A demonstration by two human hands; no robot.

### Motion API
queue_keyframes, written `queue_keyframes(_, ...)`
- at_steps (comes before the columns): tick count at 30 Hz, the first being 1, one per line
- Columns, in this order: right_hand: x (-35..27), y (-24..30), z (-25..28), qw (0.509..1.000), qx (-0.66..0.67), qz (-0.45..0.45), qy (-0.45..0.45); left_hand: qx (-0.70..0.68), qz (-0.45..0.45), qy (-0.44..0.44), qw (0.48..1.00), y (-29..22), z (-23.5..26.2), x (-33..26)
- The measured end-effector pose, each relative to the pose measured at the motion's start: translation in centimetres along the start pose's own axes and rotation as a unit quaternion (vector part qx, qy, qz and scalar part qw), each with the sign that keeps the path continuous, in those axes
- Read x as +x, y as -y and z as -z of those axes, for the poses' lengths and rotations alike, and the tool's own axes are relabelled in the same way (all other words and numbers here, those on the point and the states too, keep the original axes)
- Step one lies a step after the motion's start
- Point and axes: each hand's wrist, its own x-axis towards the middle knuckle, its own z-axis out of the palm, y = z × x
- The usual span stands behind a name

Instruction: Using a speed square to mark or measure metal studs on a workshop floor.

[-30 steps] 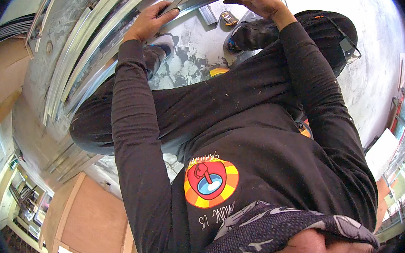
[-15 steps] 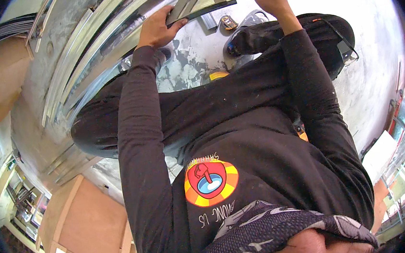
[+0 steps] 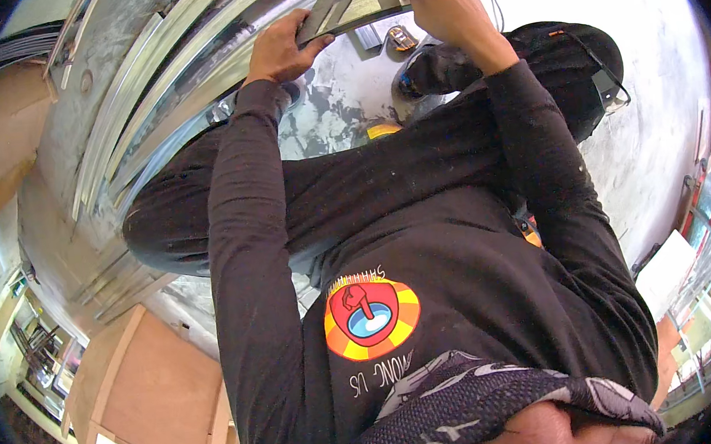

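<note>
Gripping triangular tool (image 3: pixel 323 10): left hand (image 3: pixel 278 49) (tool's top cut off).

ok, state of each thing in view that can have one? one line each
left hand: closed, gripping the triangular square at its left end
right hand: fingers bent at the square's right side; grip hidden
triangular square: held, lying across the metal profile
metal profile: held up off the floor
tape measure: lying on the floor; blade state too small to tell
long metal strips: lying side by side on the floor
</note>
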Motion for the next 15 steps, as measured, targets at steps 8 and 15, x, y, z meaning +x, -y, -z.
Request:
queue_keyframes(8,0.2,0.6,0.4,1.0,-0.014,0.025,-0.007,-0.012,-0.002,0.001,1.0,0.1,0.0,0.0)
queue_keyframes(15,0.9,0.3,-0.2,1.0,0.015,0.007,-0.023,0.009,-0.003,0.005,1.0,0.1,-0.3,0.5)
